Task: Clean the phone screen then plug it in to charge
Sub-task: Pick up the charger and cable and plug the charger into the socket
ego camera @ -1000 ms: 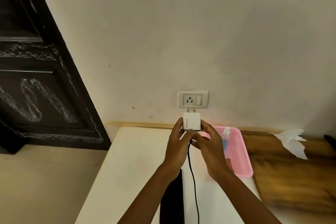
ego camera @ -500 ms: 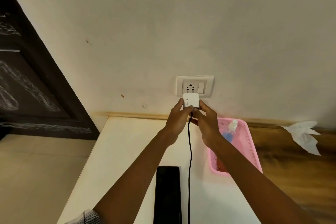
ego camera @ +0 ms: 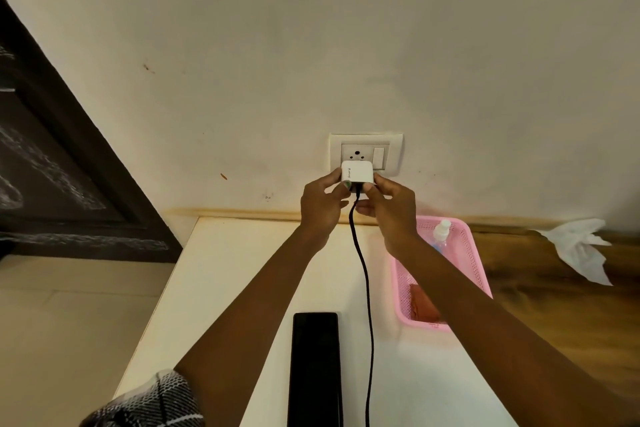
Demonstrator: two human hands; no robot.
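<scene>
A white charger adapter (ego camera: 357,172) sits against the wall socket (ego camera: 365,152), covering the socket's lower holes. My left hand (ego camera: 322,203) pinches the adapter's left side. On its right side, my right hand (ego camera: 389,206) pinches it as well. A black cable (ego camera: 365,281) hangs from the adapter's underside and runs down over the white table (ego camera: 242,274). The black phone (ego camera: 315,367) lies screen up on the table, between my forearms.
A pink basket (ego camera: 478,260) stands right of my right arm with a small spray bottle (ego camera: 441,230) and a reddish cloth (ego camera: 424,305) inside. A crumpled white tissue (ego camera: 581,250) lies on the wooden surface at right. A dark door (ego camera: 52,149) is at left.
Both hands have lifted the adapter from just below the socket up against its holes. The camera has moved closer to the wall.
</scene>
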